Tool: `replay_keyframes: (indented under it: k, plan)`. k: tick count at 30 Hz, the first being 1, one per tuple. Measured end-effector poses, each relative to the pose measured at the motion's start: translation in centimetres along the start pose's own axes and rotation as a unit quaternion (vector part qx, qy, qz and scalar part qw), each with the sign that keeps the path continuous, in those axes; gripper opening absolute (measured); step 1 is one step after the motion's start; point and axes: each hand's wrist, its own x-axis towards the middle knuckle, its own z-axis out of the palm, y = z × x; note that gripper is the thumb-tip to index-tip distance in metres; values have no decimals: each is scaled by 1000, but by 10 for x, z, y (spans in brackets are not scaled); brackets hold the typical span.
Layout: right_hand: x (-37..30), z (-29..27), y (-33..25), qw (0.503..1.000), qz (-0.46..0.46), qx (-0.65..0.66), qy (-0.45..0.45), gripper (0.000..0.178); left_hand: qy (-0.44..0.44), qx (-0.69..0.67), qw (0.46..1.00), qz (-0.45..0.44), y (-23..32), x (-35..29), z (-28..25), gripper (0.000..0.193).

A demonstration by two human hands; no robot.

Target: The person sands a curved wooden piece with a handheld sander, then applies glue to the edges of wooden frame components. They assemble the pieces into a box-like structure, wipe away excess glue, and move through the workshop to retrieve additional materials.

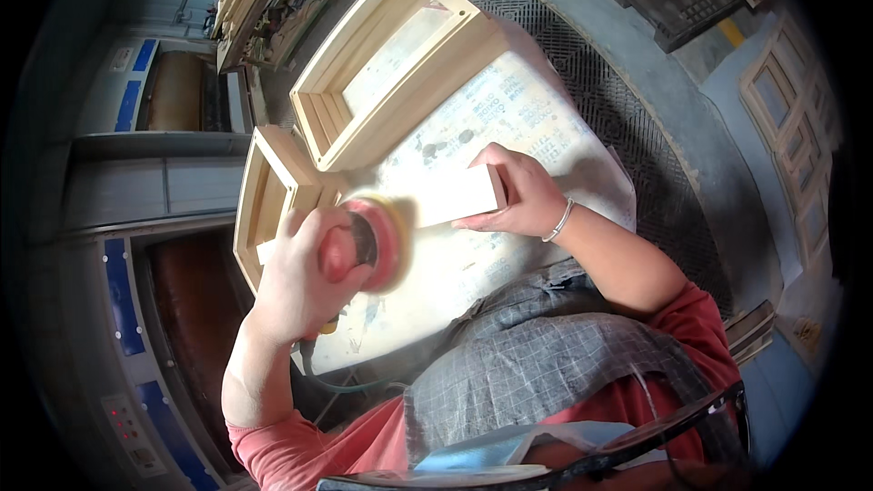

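While our left fingers [318, 223] wrap around the red sander [389, 247] and our right fingers [497, 156] pinch the wooden block [455, 196] over the surface [568, 164], we should probably keep sanding level, pressing lightly.

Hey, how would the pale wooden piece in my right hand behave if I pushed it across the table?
The pale wooden piece is probably stiff: its straight edges show no bend beyond your right hand. Its flat faces suggest it would likely slide, not roll.

block [462, 195]: pale smooth wood | sander [386, 244]: red plastic (by its look) | bracelet [560, 221]: shiny metal | apron [518, 364]: matt cloth
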Motion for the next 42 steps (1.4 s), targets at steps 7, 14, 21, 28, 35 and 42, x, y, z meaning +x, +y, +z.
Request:
replay_keyframes:
  k: [7,14,21,28,35,42]
  plan:
    - [-2,9,15,997,-29,65,24,59,17,-13,994,-105,-50,-26,0,49]
    - [0,9,22,995,-68,51,46,59,192,-23,976,98,-55,-74,45,58]
    - [35,-70,-136,985,-128,-114,29,61,139,-135,980,53,-72,-127,80,61]
    - [85,-46,-286,854,-281,-426,-101,51,113,-187,956,-194,-121,-139,134,53]
    - [91,37,-300,783,-240,-526,-229,51,67,-195,944,-257,-165,-104,231,51]
    - [102,111,-282,729,-275,-513,-360,44,138,-286,907,-278,-188,-78,295,71]
